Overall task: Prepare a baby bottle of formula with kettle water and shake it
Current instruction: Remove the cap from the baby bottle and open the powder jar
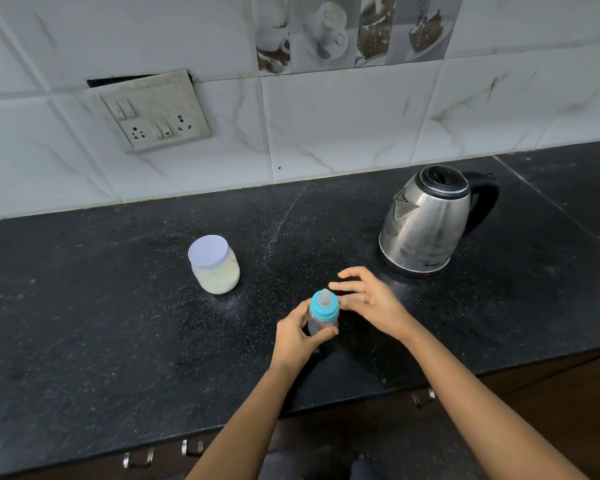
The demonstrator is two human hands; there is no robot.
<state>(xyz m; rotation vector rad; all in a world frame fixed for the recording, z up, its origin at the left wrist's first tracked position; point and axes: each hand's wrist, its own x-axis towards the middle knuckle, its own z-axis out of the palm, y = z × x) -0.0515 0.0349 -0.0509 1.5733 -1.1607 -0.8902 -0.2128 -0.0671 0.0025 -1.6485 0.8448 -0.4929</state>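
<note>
A small clear baby bottle (323, 311) with a blue collar and a clear teat stands upright on the black counter (101, 306). My left hand (297, 337) grips its body from the left, thumb across the front. My right hand (369, 299) hovers just right of the blue collar with fingers spread and loose, holding nothing. A clear jar of pale formula powder (214, 265) with a white lid stands to the left and behind. A steel kettle (430, 220) with a black lid and handle stands at the back right, lid down.
A tiled wall with a switch and socket plate (153, 112) rises behind the counter. The counter's front edge runs below my forearms, with drawer handles (191, 446) under it. Open counter lies to the left of the jar.
</note>
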